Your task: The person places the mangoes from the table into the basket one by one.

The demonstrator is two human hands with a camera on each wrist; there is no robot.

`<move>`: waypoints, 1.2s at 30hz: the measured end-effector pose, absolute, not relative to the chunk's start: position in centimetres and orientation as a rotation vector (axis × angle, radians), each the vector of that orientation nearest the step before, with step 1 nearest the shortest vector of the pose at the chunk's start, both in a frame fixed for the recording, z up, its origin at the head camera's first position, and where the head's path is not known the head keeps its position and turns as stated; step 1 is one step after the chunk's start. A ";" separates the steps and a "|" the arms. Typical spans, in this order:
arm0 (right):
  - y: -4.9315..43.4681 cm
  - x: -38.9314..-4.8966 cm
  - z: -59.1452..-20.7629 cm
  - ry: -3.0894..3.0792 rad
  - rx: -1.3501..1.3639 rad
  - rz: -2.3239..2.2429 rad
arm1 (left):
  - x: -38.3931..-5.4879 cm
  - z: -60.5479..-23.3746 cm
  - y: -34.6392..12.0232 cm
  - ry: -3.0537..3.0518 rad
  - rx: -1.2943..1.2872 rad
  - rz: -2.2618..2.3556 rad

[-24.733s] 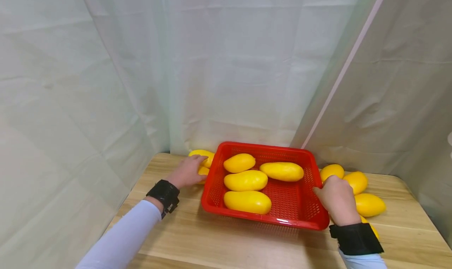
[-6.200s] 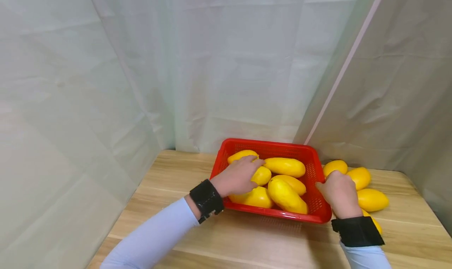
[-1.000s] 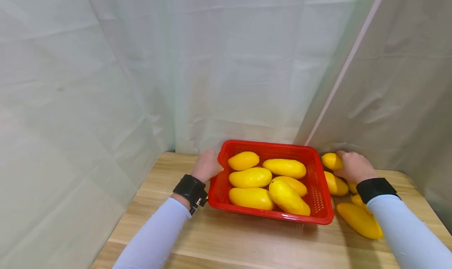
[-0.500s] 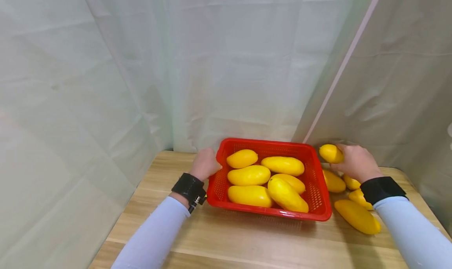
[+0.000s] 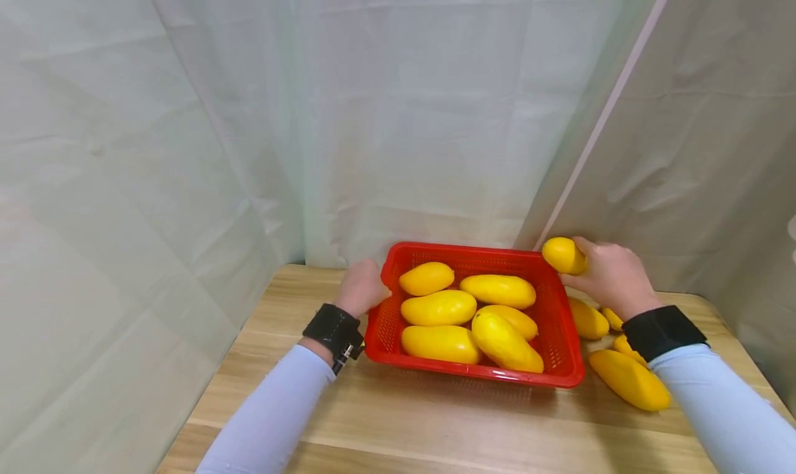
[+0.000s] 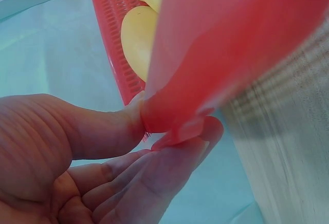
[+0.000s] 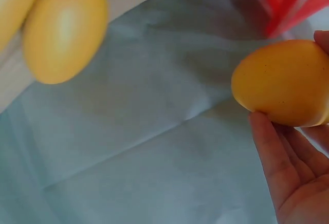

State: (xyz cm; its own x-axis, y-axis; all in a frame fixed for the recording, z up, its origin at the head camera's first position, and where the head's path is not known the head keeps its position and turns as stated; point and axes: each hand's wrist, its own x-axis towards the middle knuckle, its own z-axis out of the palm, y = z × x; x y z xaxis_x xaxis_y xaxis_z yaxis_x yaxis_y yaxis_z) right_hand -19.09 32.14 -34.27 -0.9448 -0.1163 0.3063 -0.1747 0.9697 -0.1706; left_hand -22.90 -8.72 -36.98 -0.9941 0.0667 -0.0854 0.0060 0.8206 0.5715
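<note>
A red plastic basket [image 5: 429, 372] with perforated walls stands on the table, with several yellow mangoes [image 5: 439, 308] lying in it. One mango leans on top of another at the front right. My left hand [image 5: 361, 289] pinches the basket's left rim between thumb and fingers, as the left wrist view shows up close [image 6: 128, 178]. Raised above the back right corner, a mango [image 5: 564, 255] is held in my right hand [image 5: 616, 275]. In the right wrist view the fingertips and thumb grip this mango [image 7: 282, 82] from opposite sides.
Several more mangoes [image 5: 629, 380] lie on the wooden table [image 5: 398, 432] to the right of the basket, partly hidden by my right arm. Pale cloth curtains [image 5: 423, 128] close off the back and sides right behind the table's edge.
My right hand has lifted the mango from the table's back right and carried it left to the basket's corner. My left hand keeps its grip on the rim. Earlier it was among the mangoes.
</note>
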 end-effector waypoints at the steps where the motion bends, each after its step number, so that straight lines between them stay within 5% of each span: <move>1: 31.7 -19.1 -34.2 -2.813 0.220 0.280 | -22.9 -37.0 -8.7 2.899 0.058 0.910; 36: 25.0 -22.8 -36.5 -2.981 0.443 0.174 | -22.7 -37.0 -9.1 2.925 0.042 0.871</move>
